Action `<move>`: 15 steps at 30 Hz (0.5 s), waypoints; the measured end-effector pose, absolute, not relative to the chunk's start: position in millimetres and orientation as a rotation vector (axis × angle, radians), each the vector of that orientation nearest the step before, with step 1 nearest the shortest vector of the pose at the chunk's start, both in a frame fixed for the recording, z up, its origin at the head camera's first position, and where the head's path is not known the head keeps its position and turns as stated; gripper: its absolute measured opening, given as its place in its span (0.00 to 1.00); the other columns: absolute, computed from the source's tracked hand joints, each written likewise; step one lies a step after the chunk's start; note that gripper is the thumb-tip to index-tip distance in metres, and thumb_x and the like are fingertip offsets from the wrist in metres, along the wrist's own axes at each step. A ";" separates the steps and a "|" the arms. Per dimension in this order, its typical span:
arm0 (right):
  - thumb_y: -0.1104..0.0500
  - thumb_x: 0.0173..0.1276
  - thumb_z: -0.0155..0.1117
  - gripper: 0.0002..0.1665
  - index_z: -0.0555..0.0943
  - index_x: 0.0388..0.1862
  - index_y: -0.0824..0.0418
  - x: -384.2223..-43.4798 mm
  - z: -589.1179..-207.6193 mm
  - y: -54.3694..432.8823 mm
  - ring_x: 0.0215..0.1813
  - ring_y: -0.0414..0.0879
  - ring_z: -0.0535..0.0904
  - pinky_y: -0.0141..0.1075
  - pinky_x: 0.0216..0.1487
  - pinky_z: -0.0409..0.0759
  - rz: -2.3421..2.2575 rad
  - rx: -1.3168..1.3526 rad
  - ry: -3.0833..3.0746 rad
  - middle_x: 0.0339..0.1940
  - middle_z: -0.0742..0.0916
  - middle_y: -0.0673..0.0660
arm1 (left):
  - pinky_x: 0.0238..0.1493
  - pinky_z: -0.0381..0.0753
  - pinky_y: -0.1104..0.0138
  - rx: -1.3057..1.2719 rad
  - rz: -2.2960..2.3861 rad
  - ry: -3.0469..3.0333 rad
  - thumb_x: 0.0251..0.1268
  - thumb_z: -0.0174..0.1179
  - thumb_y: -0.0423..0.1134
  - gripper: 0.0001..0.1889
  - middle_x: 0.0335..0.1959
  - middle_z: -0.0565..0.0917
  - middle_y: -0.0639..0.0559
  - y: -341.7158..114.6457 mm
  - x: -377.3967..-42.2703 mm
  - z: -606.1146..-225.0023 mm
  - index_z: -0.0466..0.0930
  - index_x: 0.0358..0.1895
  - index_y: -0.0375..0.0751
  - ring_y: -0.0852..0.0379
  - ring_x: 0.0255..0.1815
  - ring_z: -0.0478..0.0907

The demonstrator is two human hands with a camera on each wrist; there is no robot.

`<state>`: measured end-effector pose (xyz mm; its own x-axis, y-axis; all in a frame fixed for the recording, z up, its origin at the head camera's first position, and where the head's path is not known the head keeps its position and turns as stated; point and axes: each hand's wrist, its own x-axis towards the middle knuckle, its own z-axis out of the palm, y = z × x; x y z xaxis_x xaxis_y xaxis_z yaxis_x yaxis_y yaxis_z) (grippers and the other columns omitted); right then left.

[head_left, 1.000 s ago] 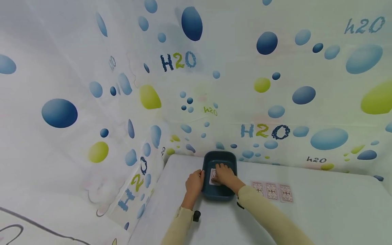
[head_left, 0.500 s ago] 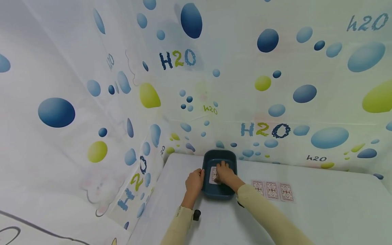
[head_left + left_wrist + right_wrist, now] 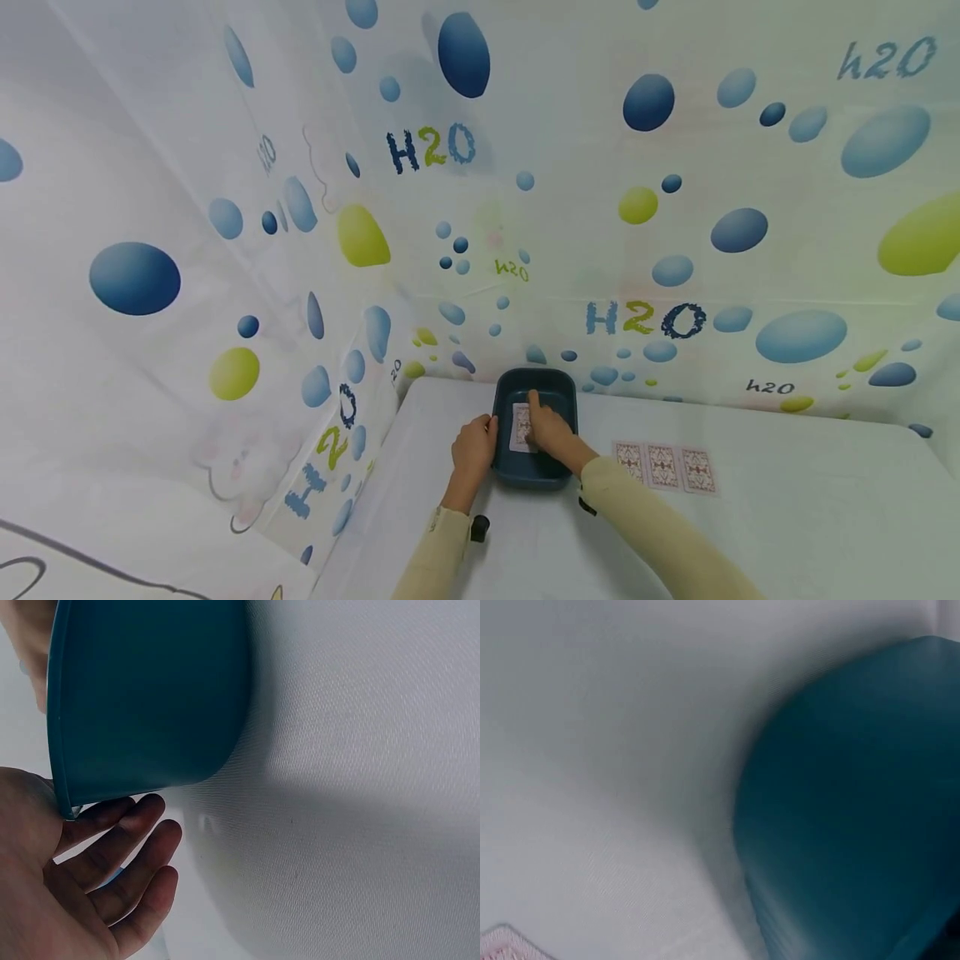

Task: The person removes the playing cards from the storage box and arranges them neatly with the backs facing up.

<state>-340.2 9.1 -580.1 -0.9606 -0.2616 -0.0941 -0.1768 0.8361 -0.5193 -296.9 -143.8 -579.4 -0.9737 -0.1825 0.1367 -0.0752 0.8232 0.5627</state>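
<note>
A dark teal plastic basin [image 3: 504, 473] stands on the white table, close to the patterned backdrop. My left hand [image 3: 473, 450] holds its left rim; in the left wrist view the basin wall [image 3: 150, 690] shows, with the fingers [image 3: 142, 862] curled along its outside. Inside lies a playing card [image 3: 520, 429], its red-patterned back up. My right hand [image 3: 551, 429] reaches over the basin's right side, index finger pointing forward and thumb by the card's right edge. Whether it pinches the card is hidden. Only the basin's outside [image 3: 840, 810] fills the right wrist view, without the hand.
Three playing cards [image 3: 663, 467], backs up, lie in a row on the table [image 3: 810, 500] right of the basin. Another card's corner [image 3: 506, 945] shows in the right wrist view. A backdrop with blue and green drops [image 3: 637, 205] rises behind and to the left.
My right hand's fingers have moved from being bunched at the card to having the index finger stretched forward. The left hand and basin stay where they are; the head view shifts slightly.
</note>
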 end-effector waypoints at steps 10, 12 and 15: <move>0.71 0.66 0.62 0.31 0.64 0.66 0.61 -339.9 -567.1 19.5 0.36 0.50 0.79 0.41 0.36 0.78 -1.079 -0.361 2.657 0.44 0.83 0.64 | 0.20 0.63 0.62 0.182 -0.834 -2.811 0.76 0.54 0.45 0.18 0.19 0.78 0.50 -142.9 -297.7 -583.3 0.76 0.25 0.43 0.55 0.18 0.69; 0.70 0.66 0.64 0.30 0.66 0.65 0.61 -338.8 -563.6 23.6 0.39 0.49 0.80 0.41 0.39 0.79 -1.113 -0.386 2.639 0.46 0.84 0.63 | 0.20 0.63 0.63 0.182 -0.841 -2.810 0.77 0.54 0.45 0.18 0.18 0.76 0.50 -142.8 -297.2 -582.5 0.76 0.25 0.43 0.55 0.18 0.69; 0.69 0.66 0.66 0.29 0.69 0.64 0.62 -335.6 -557.7 30.2 0.39 0.47 0.80 0.41 0.39 0.80 -1.193 -0.424 2.594 0.45 0.84 0.61 | 0.20 0.61 0.63 0.187 -0.855 -2.808 0.77 0.54 0.45 0.18 0.17 0.73 0.51 -142.2 -296.7 -580.6 0.74 0.24 0.43 0.55 0.18 0.68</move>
